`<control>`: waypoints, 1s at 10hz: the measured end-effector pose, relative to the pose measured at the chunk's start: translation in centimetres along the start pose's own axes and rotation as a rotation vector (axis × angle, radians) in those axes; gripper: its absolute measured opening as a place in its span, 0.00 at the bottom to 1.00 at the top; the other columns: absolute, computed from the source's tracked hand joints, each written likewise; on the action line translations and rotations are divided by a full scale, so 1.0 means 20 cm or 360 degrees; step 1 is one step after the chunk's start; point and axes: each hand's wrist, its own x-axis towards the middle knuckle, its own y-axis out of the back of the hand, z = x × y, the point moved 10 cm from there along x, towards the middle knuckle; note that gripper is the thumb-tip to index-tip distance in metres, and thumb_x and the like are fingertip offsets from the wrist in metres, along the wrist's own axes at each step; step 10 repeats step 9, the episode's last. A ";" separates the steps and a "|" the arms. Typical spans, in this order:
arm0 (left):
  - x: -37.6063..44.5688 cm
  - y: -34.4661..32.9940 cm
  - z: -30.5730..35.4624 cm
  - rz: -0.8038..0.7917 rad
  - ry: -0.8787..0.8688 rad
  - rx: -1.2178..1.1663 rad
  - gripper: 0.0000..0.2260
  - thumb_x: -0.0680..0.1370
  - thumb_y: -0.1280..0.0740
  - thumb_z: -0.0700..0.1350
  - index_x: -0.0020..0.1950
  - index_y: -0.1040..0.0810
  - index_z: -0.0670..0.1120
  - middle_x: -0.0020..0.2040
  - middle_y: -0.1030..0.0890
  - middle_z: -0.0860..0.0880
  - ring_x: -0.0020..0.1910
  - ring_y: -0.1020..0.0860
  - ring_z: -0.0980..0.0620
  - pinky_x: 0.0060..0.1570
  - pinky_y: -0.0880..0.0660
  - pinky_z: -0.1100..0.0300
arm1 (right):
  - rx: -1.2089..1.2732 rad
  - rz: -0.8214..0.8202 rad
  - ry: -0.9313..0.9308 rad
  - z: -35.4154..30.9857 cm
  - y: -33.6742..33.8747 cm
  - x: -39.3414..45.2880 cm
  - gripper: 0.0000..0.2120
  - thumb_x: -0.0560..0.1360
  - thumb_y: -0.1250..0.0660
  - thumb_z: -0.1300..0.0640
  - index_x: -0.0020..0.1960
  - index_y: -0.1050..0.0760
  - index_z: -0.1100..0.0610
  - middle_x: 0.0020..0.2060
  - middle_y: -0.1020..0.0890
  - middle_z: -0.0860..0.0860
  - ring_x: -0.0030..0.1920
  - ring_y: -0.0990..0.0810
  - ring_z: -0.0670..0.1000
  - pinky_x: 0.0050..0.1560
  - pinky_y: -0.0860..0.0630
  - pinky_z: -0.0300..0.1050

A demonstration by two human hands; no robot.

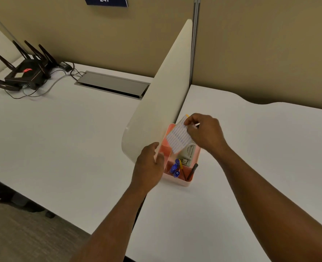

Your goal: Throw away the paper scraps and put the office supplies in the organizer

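A pink desk organizer [187, 182] stands on the white desk against the divider's near end. Blue-capped markers [175, 168] and a dark pen [192, 171] stand in its front compartments; a grey stapler-like item [187, 155] lies in a back one. My right hand [203, 132] pinches a small lined notepad [179, 137], tilted, over the organizer's back part. My left hand [149, 165] grips the organizer's left wall beside the divider.
A cream divider panel [162, 103] splits two white desks [250, 148]. On the left desk sit a black router with antennas [24, 72], its cables, and a grey cable hatch [113, 84]. Tan partition walls stand behind. Carpet and a chair base show at lower left.
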 end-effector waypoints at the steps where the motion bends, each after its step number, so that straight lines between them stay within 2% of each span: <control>1: -0.07 -0.06 0.01 0.0021 -0.0234 0.0482 0.17 0.78 0.36 0.42 0.67 0.29 0.44 0.63 0.23 0.47 0.60 0.24 0.47 0.60 0.25 0.55 | -0.0027 0.0200 -0.0085 0.07 0.02 0.08 0.08 0.72 0.35 0.61 0.46 0.18 0.54 0.44 0.16 0.49 0.40 0.22 0.45 0.39 0.24 0.39; 2: -0.10 -0.16 -0.02 -0.0086 -0.0281 0.0813 0.17 0.79 0.37 0.46 0.68 0.29 0.46 0.67 0.25 0.47 0.66 0.27 0.49 0.64 0.28 0.57 | -0.0137 0.0200 -0.0108 0.08 -0.05 0.13 0.09 0.72 0.36 0.60 0.47 0.18 0.58 0.45 0.15 0.52 0.42 0.21 0.48 0.37 0.28 0.39; 3: -0.11 -0.23 -0.06 -0.0185 -0.0243 0.0961 0.18 0.79 0.36 0.48 0.69 0.29 0.47 0.72 0.29 0.47 0.71 0.32 0.49 0.69 0.33 0.56 | -0.0275 0.0086 -0.0130 0.07 -0.16 0.17 0.09 0.73 0.37 0.60 0.46 0.19 0.61 0.45 0.15 0.55 0.43 0.20 0.54 0.39 0.26 0.43; 4: -0.12 -0.26 -0.08 -0.0225 -0.0232 0.0990 0.19 0.79 0.36 0.49 0.70 0.29 0.47 0.73 0.30 0.48 0.72 0.32 0.49 0.70 0.34 0.56 | -0.0464 -0.0100 -0.0222 0.09 -0.27 0.20 0.08 0.73 0.38 0.62 0.37 0.24 0.61 0.39 0.18 0.55 0.33 0.27 0.50 0.33 0.29 0.41; 5: -0.13 -0.26 -0.08 -0.0215 -0.0250 0.0928 0.19 0.80 0.36 0.50 0.70 0.29 0.49 0.72 0.29 0.49 0.72 0.32 0.50 0.70 0.35 0.56 | -0.0590 -0.0197 -0.0198 0.07 -0.35 0.22 0.14 0.73 0.38 0.63 0.29 0.34 0.59 0.28 0.28 0.51 0.29 0.31 0.48 0.28 0.40 0.39; 6: -0.15 -0.25 -0.08 -0.0210 -0.0242 0.0868 0.20 0.80 0.37 0.51 0.71 0.30 0.49 0.72 0.28 0.50 0.71 0.31 0.50 0.70 0.35 0.57 | -0.0623 -0.0286 -0.0182 0.06 -0.42 0.24 0.15 0.72 0.38 0.65 0.28 0.36 0.57 0.27 0.31 0.50 0.33 0.29 0.51 0.27 0.40 0.39; 8: -0.20 -0.24 -0.10 -0.0213 -0.0191 0.0810 0.20 0.80 0.38 0.49 0.72 0.31 0.48 0.70 0.26 0.50 0.69 0.29 0.52 0.69 0.34 0.60 | -0.0658 -0.0594 -0.0209 0.06 -0.59 0.25 0.14 0.72 0.36 0.63 0.29 0.34 0.59 0.27 0.29 0.51 0.29 0.29 0.50 0.25 0.37 0.38; 9: -0.20 -0.24 -0.13 -0.0229 -0.0143 0.0765 0.21 0.80 0.37 0.47 0.73 0.32 0.48 0.71 0.27 0.51 0.69 0.29 0.53 0.69 0.34 0.61 | -0.0566 -0.0653 -0.0159 0.04 -0.62 0.26 0.10 0.75 0.38 0.59 0.46 0.21 0.63 0.44 0.19 0.55 0.47 0.20 0.56 0.41 0.24 0.42; 10: -0.20 -0.24 -0.13 -0.0229 -0.0143 0.0765 0.21 0.80 0.37 0.47 0.73 0.32 0.48 0.71 0.27 0.51 0.69 0.29 0.53 0.69 0.34 0.61 | -0.0566 -0.0653 -0.0159 0.04 -0.62 0.26 0.10 0.75 0.38 0.59 0.46 0.21 0.63 0.44 0.19 0.55 0.47 0.20 0.56 0.41 0.24 0.42</control>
